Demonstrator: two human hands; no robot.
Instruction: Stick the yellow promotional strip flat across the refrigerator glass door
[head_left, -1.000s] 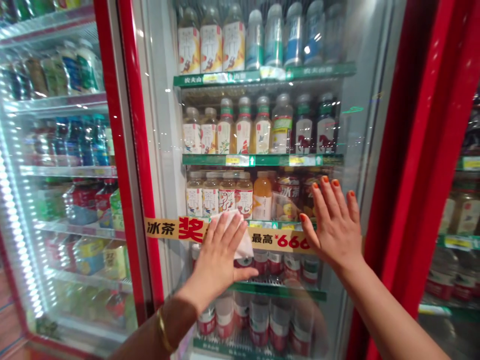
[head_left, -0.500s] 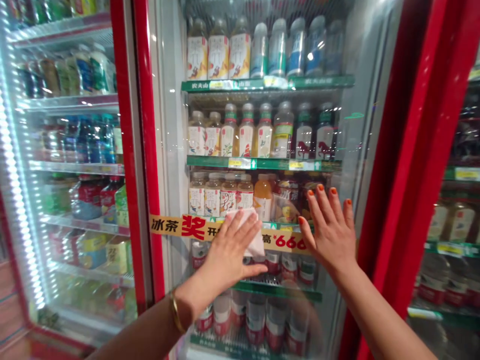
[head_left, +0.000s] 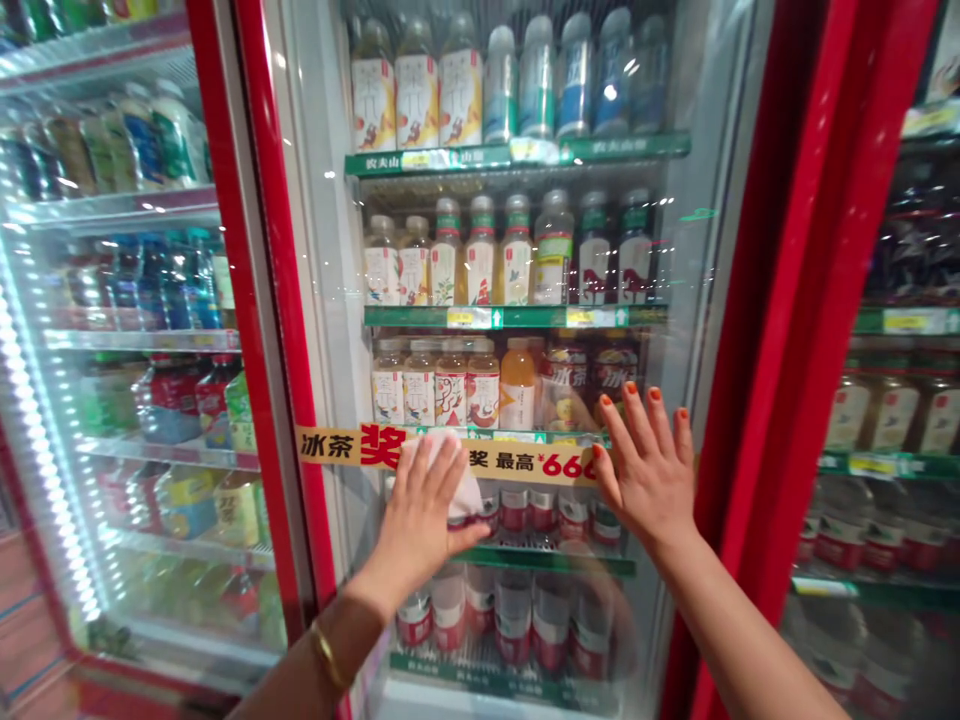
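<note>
My left hand (head_left: 420, 525) lies with outstretched fingers over a white tissue (head_left: 467, 492), pressing it against the glass door (head_left: 319, 250) of a drinks fridge. The tissue covers part of a yellow strip (head_left: 525, 463) with black and red lettering that runs across the glass. To the right, my right hand (head_left: 651, 482) rests palm-forward on the same door, fingers spread, holding nothing. Its thumb is by the strip's red number. Behind the glass, near the hands, stand bottles with white labels and an orange drink bottle (head_left: 518, 385).
Red frames (head_left: 776, 350) flank the door. Another lit fridge (head_left: 139, 205) with packed shelves stands on the left, and more shelved bottles (head_left: 892, 405) show on the right. Green-edged shelves (head_left: 517, 318) hold rows of drinks behind the glass.
My left hand has slid left across the strip with the tissue, uncovering lettering on its right. My right hand stays spread on the glass; the view has shifted slightly.
</note>
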